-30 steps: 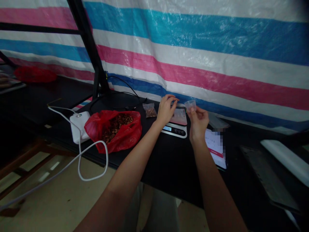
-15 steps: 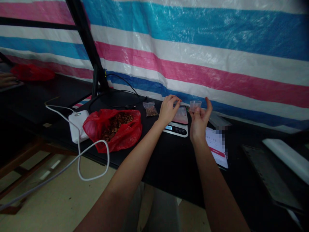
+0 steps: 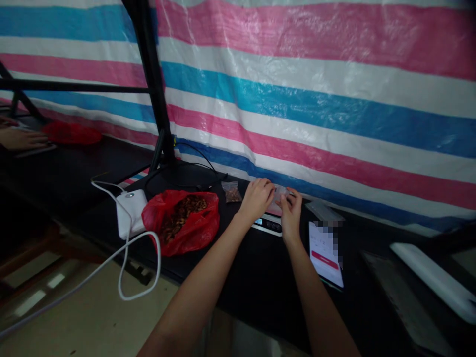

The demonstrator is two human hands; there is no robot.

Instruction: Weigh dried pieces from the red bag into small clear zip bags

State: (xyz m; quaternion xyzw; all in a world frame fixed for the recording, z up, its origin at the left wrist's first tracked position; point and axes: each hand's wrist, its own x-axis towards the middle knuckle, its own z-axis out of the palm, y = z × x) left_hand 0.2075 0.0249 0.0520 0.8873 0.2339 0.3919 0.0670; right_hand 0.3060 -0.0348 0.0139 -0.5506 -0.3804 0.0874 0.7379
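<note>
A small white kitchen scale (image 3: 268, 229) with a lit display and a pinkish plate stands on the black table. Over its plate is a small clear plastic cup (image 3: 280, 190), partly hidden by fingers. My right hand (image 3: 292, 212) grips this cup from the right. On the left side of the plate, my left hand (image 3: 256, 199) has its fingers curled close to the cup; whatever they pinch is hidden. A small zip bag (image 3: 232, 192) of brown bits lies just left of that hand. Further left sits an opened red plastic bag (image 3: 203, 230) full of brown pieces.
A phone (image 3: 325, 260) with a lit screen lies right of the scale, a clear plastic packet (image 3: 324, 213) behind it. White power bank (image 3: 131, 213) and looped cable stand at left. A striped sheet (image 3: 297, 99) hangs behind the table. Another person's hand (image 3: 26, 139) shows far left.
My right hand has brought the plastic cup left and down over the scale, close to my left hand. The view has tilted up, so the table sits lower.
</note>
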